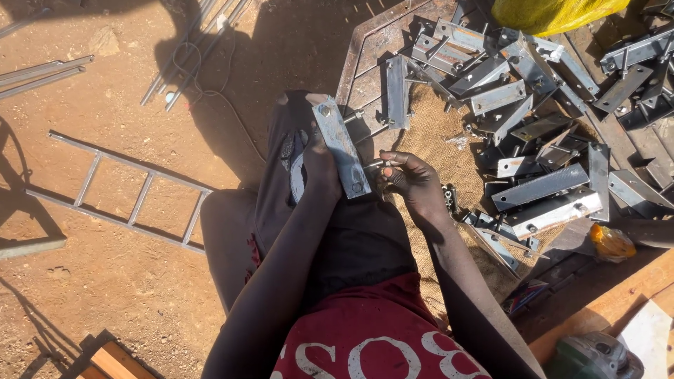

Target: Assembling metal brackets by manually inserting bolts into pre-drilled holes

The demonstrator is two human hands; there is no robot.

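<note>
One flat steel plate [341,146], grey, with a bolt head near each end, sits over the person's knee. Its long axis runs from upper left down to lower right, slightly tilted off vertical in the head view. Left hand [319,163] grasps the plate along its left edge, fingers wrapped behind it. Right hand [414,181] lies just to the right of the plate's lower end, fingertips pinched on a small bolt [375,164] whose shank points left toward the lower hole; the bolt tip is just beside the plate edge, contact not clear. Right hand is the nearer to that lower end. Beyond it, on burlap sacking [435,140], a heap of similar plates [540,189]. Ladder-like metal frame [119,189] lies on the dirt, well apart to the left.
</note>
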